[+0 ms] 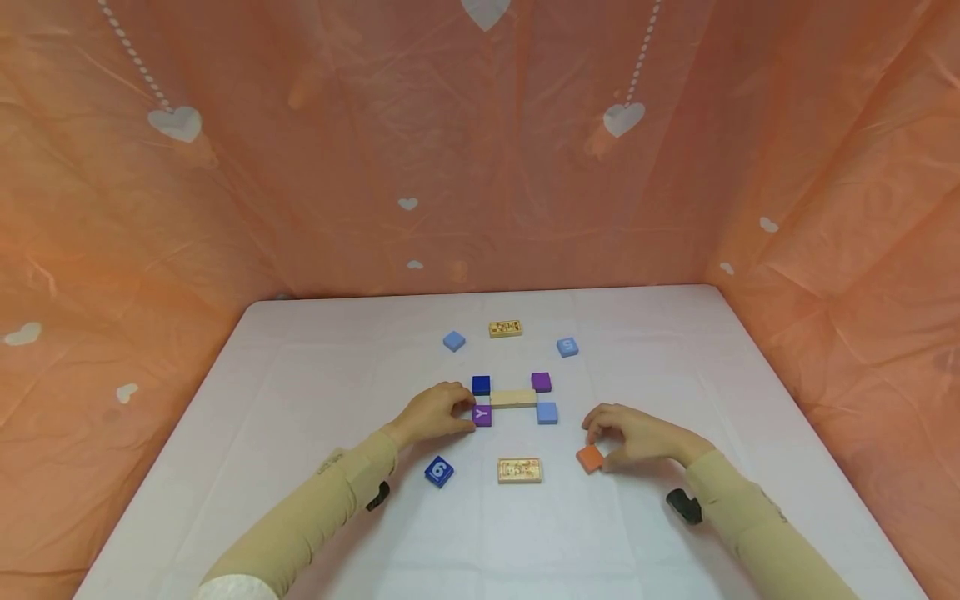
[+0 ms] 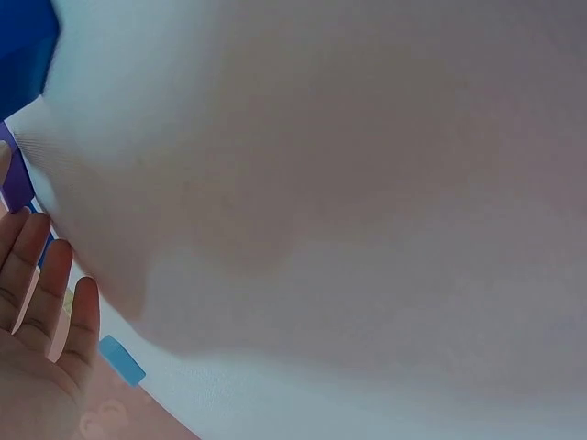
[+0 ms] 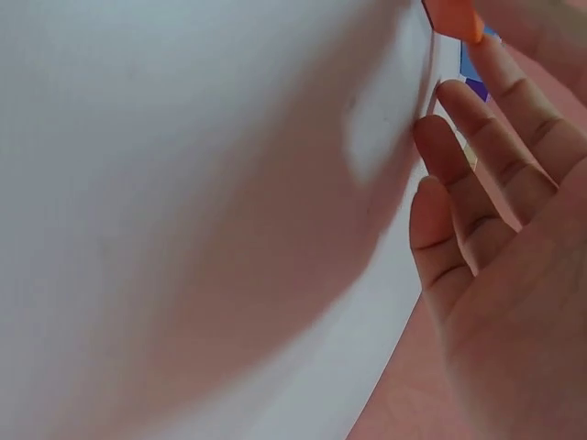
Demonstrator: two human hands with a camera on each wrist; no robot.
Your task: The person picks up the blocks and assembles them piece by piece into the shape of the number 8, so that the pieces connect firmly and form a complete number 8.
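In the head view, my left hand (image 1: 435,412) has its thumb and index finger at the left side of a purple tile marked Y (image 1: 482,415), pinching it. Its other fingers are extended in the left wrist view, beside the purple tile (image 2: 16,179). On the right, my right hand (image 1: 637,435) pinches an orange tile (image 1: 590,458) between thumb and index finger. The orange tile (image 3: 451,16) shows at the top of the right wrist view, the remaining fingers spread below it. A plain wooden block (image 1: 513,399) lies between the purple Y tile and a light blue tile (image 1: 547,412).
Behind the wooden block's ends are a dark blue tile (image 1: 481,385) and a purple tile (image 1: 541,382). Farther back lie light blue tiles (image 1: 453,341) (image 1: 567,347) and a patterned wooden block (image 1: 505,329). Nearer are a blue 6 tile (image 1: 439,472) and another patterned block (image 1: 519,471).
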